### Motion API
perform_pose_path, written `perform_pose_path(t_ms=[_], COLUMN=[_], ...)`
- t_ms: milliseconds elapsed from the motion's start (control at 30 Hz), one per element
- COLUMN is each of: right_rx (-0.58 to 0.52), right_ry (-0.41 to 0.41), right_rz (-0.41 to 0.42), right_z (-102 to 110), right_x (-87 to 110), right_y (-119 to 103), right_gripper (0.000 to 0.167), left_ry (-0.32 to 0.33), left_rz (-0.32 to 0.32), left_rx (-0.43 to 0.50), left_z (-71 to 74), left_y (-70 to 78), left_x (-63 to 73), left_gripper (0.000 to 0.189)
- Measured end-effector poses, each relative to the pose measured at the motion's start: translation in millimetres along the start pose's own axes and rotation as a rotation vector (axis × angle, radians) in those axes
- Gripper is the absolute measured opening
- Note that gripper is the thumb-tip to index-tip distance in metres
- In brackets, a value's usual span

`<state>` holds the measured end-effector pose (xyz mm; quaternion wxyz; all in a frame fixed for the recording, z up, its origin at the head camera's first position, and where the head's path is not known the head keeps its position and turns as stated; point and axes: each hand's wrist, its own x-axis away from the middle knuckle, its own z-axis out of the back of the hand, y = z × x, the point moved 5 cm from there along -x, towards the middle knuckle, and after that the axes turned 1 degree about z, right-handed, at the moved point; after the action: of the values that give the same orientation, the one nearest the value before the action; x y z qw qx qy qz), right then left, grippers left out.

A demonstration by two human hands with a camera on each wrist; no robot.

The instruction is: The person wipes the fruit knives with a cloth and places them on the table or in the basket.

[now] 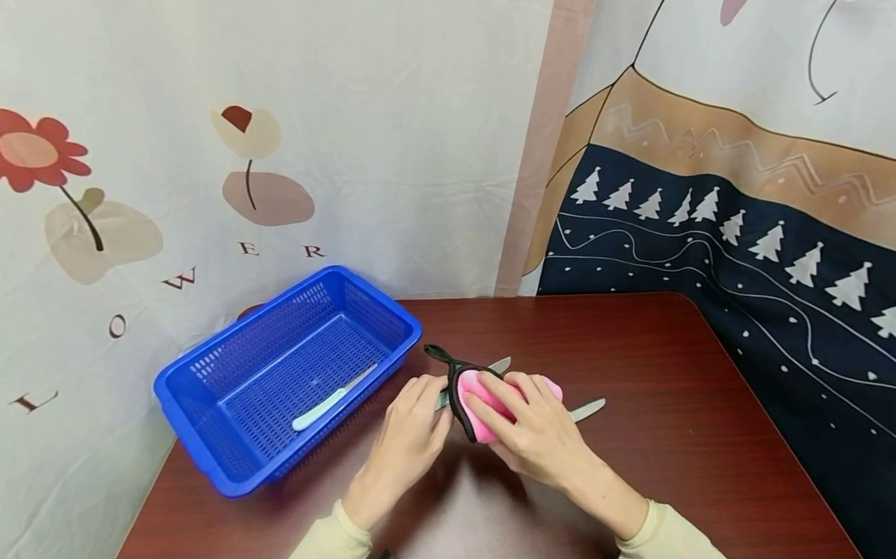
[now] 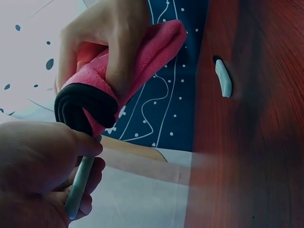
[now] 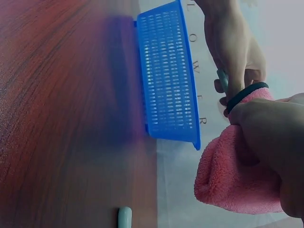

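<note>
My left hand (image 1: pixel 409 427) grips the pale green handle (image 2: pixel 80 187) of a knife. Pink cloth (image 3: pixel 232 175) with a black edge band (image 2: pixel 78 104) is wrapped where the blade would be, so the blade is hidden. My right hand (image 1: pixel 533 422) holds this cloth from above, fingers curled over it. Another knife with a pale, greenish handle (image 2: pixel 223 78) lies on the table beyond the hands. In the head view, pale pieces stick out behind the cloth (image 1: pixel 501 365) and right of the hand (image 1: pixel 589 409); which knife each belongs to is unclear.
A blue perforated basket (image 1: pixel 199 432) stands at the left of the brown table (image 1: pixel 652 471), with a light-handled knife (image 1: pixel 322 408) inside. Printed fabric (image 1: pixel 412 148) hangs behind the table, and dark tree-patterned fabric (image 1: pixel 765 316) is at its right.
</note>
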<state>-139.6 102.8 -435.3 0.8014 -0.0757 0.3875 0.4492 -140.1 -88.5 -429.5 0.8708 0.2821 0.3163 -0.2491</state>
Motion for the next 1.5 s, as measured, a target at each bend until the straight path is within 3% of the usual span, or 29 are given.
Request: perform_pose_path(t_ms=[467,1133,1500], right_rx=[0.056,0.058,-0.005], right_ry=[-0.041,-0.069,-0.023], right_rz=[-0.060,-0.141,-0.254], right_z=[2.6,6.5,18.4], right_x=[1.3,17.1,29.8], right_y=[15.8,53.1,71.6], right_gripper=[0.073,0.077,0.061], left_ry=[-0.009,-0.035,-0.016], left_rz=[0.018,0.029,0.093], left_rx=[0.023,0.003,0.166], left_z=[1.9,2.7,8.5], left_y=[1.6,-1.9,-7.1], left_x=[-0.1,5.3,3.4], left_gripper=[0.020,0.022,0.023])
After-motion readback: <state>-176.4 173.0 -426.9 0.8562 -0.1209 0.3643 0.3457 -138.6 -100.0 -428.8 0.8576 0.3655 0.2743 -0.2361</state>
